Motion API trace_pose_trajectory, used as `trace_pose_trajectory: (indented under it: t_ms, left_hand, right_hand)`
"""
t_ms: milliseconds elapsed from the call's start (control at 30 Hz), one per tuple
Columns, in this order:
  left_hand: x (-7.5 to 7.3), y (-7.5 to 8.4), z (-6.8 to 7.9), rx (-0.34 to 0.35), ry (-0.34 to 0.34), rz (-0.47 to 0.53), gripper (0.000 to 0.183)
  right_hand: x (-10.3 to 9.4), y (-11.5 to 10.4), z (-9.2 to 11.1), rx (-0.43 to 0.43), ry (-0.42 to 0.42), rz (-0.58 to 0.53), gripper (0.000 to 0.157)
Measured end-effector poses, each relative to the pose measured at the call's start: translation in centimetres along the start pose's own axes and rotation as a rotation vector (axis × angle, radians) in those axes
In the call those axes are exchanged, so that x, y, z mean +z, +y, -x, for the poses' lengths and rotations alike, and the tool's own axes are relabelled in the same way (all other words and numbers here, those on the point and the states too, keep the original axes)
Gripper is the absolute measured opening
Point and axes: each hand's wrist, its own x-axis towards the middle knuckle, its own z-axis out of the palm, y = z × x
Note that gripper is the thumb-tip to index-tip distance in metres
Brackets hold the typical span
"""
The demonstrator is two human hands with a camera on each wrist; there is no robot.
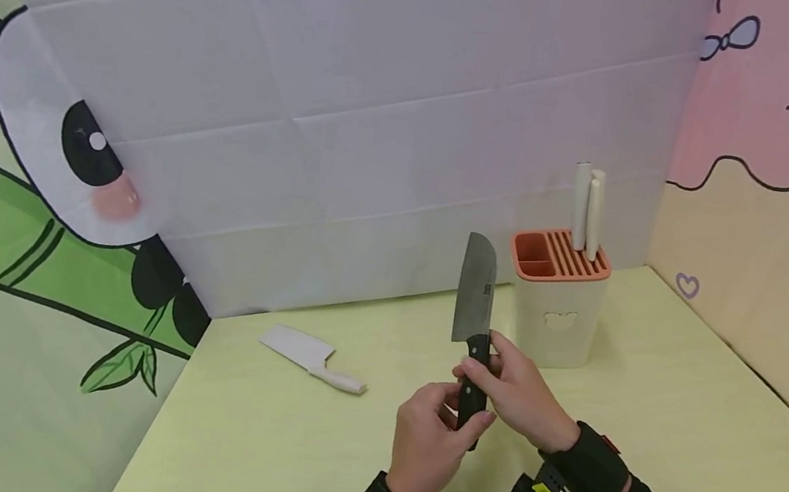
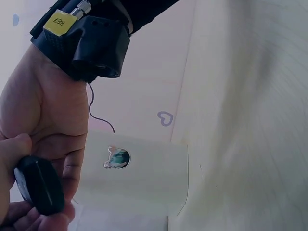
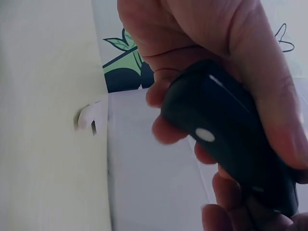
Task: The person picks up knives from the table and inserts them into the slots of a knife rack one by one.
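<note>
A kitchen knife point(image 1: 476, 291) with a wide steel blade and black handle stands nearly upright above the table, blade up. My left hand point(image 1: 430, 436) pinches the lower part of the handle between thumb and fingers. Higher up, near the blade, my right hand point(image 1: 523, 394) grips the same handle. The butt of the black handle point(image 2: 41, 185) faces the camera in the left wrist view. In the right wrist view the handle point(image 3: 216, 120) fills the middle with fingers round it, and the blade is hidden there.
A white cleaver point(image 1: 297, 347) lies on the pale yellow table point(image 1: 243, 460) to the left. Behind my right hand stands a white knife holder point(image 1: 556, 332) with an orange slotted top and several white-handled pieces in it. Printed cloth walls point(image 1: 392, 153) rise behind the table.
</note>
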Motion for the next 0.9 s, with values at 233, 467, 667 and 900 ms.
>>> trace_pose_trajectory:
  t_ms: [233, 467, 667, 900]
  left_hand:
    - [-0.1, -0.1, -0.2, 0.052, -0.05, 0.015, 0.024]
    - [-1.3, -0.2, -0.7, 0.089, -0.045, 0.043, 0.025]
    - [-2.5, -0.3, -1.4, 0.066, 0.014, 0.075, 0.024]
    - [-4.2, -0.2, -2.1, -0.076, 0.018, 0.262, 0.027]
  right_hand:
    - [0.1, -0.2, 0.2, -0.012, 0.035, -0.003, 0.04]
    - [-0.4, -0.5, -0.1, -0.015, 0.095, 0.017, 0.043]
    - [-0.7, -0.9, 0.1, -0.025, 0.134, 0.071, 0.056]
    - [-0.7, -1.2, 0.4, -0.146, 0.166, 0.214, 0.049]
